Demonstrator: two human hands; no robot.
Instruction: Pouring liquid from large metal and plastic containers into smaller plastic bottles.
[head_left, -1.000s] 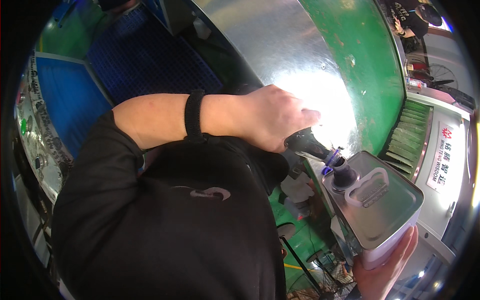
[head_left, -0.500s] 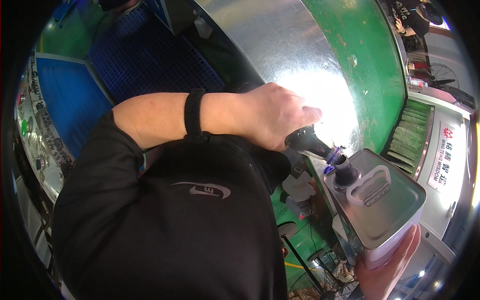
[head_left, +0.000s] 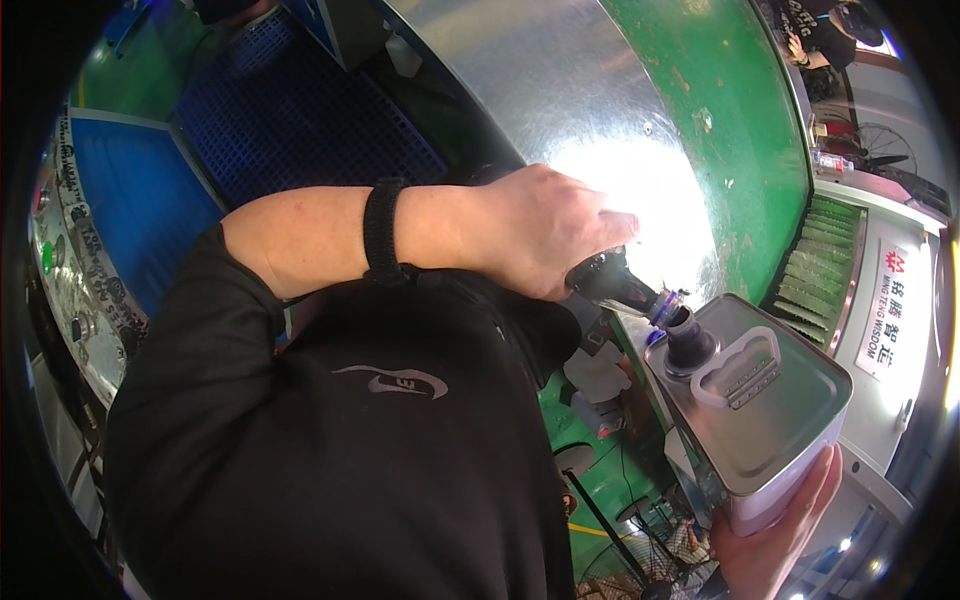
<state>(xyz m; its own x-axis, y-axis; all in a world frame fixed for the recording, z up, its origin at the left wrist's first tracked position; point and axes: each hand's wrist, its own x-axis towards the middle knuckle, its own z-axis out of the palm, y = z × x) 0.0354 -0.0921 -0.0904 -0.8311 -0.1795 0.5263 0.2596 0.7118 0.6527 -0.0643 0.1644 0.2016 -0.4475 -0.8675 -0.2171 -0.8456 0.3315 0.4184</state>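
My left hand [head_left: 550, 235], a black band on its wrist, is closed round a dark glossy bottle [head_left: 615, 283]. The bottle tilts, its narrow neck meeting the dark spout [head_left: 688, 342] of a rectangular metal tin [head_left: 770, 425]. Whether the neck enters the spout or only touches it, I cannot tell; any liquid is hidden. On the tin's silver top is a pale carrying handle [head_left: 742, 368]. My right hand [head_left: 775, 535] grips the tin from below, fingers laid along its lower right side. The bottle's base is hidden by my left hand.
A shiny metal surface [head_left: 520, 70] lies beyond my hands, beside a green floor area [head_left: 705, 60]. Right of the tin stands a light cabinet [head_left: 890, 360] with green bristles [head_left: 822, 268]. Blue grating [head_left: 300, 110] lies far left; another person [head_left: 830, 40] is at upper right.
Almost nothing differs. The bottle and my left hand have shifted very slightly left; the tin and my right hand stay in place.
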